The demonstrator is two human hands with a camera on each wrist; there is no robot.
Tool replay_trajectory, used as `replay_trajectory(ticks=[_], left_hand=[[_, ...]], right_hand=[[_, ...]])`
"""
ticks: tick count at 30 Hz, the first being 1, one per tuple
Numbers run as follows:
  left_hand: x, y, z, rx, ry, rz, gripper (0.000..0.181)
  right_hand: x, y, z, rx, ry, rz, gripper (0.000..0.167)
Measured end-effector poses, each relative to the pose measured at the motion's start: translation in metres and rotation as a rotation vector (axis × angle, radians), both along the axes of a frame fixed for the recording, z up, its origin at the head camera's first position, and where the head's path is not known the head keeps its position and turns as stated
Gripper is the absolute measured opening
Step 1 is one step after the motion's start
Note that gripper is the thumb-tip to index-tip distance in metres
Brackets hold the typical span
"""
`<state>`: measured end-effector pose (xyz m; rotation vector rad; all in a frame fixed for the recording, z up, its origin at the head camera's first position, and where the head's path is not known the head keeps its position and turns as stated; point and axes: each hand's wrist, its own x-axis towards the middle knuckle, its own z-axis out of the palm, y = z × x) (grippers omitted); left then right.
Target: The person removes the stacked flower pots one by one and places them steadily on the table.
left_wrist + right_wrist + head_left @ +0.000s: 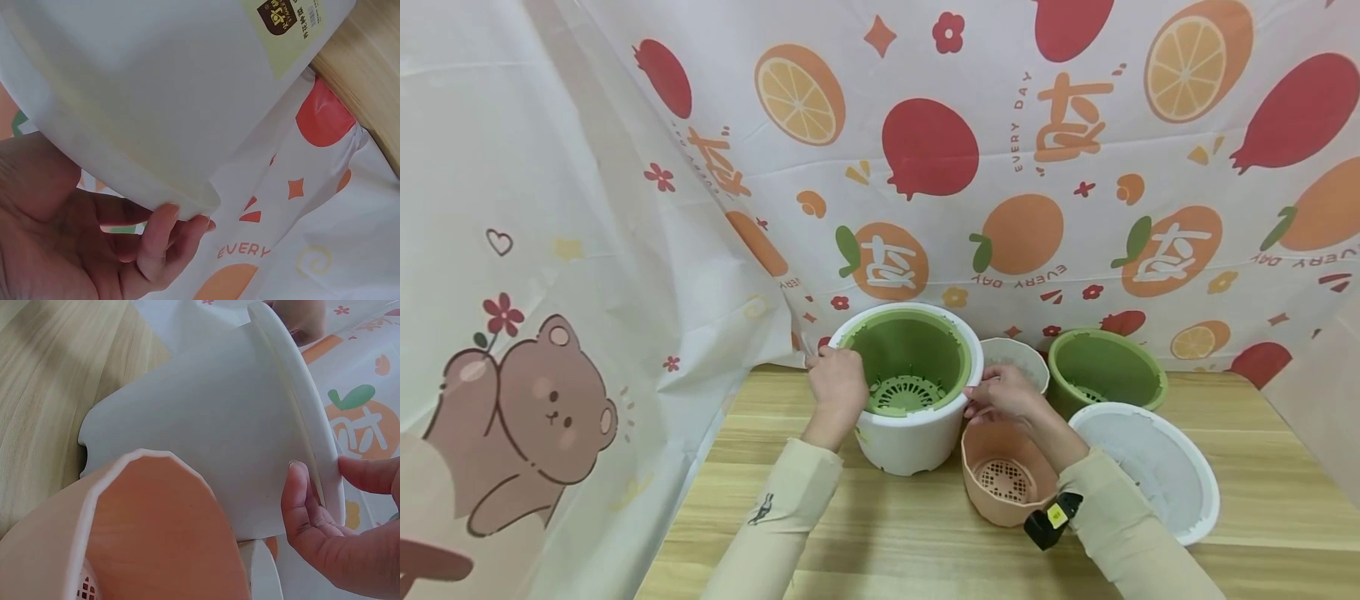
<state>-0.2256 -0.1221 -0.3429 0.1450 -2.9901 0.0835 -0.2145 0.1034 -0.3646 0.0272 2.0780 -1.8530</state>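
Observation:
A large white flowerpot (910,446) with a green pot (917,342) nested in it stands on the table, near the patterned cloth. My left hand (838,379) grips its white rim on the left side; in the left wrist view the fingers (159,234) curl under that rim. On the opposite side my right hand (1011,392) pinches the rim between thumb and fingers, as the right wrist view shows. A label (287,25) is stuck on the white wall. Slots and holes pattern the green pot's bottom.
Close to the right forearm stands a terracotta-pink pot (981,492) with a perforated bottom. Behind it is a smaller white pot (1037,362). Farther right are another green pot (1105,354) and a tilted white pot (1206,492). Fruit-printed cloth (940,233) hangs behind the wooden table (895,542).

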Motion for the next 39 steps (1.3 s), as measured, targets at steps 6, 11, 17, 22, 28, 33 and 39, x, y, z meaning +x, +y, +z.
replay_trajectory(ticks=[6,11,17,22,28,33,39], left_hand=[[0.0000,-0.0012,0.0009,0.025,-0.009,-0.003,0.015],[0.0007,-0.0022,0.0018,0.037,0.003,-0.007,0.014],[0.0015,-0.0027,0.0025,0.049,0.003,-0.014,0.014],[0.0011,-0.0032,0.0023,0.052,0.003,-0.025,0.012],[0.0003,-0.0038,0.0026,0.048,-0.012,-0.005,0.012],[-0.0001,-0.0037,0.0020,0.063,-0.015,0.015,0.036],[-0.0011,-0.0022,0.0015,0.047,-0.013,0.023,0.021]], right_hand=[[-0.0011,-0.0002,-0.0013,-0.024,0.002,0.000,0.022],[-0.0015,-0.0010,-0.0019,-0.053,-0.001,0.010,0.019],[-0.0015,-0.0009,-0.0017,-0.062,-0.004,0.015,0.017],[-0.0013,-0.0004,-0.0015,-0.074,-0.004,0.020,0.017],[-0.0007,-0.0002,-0.0008,-0.090,0.002,0.034,0.015],[-0.0009,-0.0002,-0.0010,-0.084,0.003,0.030,0.016],[-0.0013,-0.0002,-0.0015,-0.073,-0.001,0.023,0.016]])
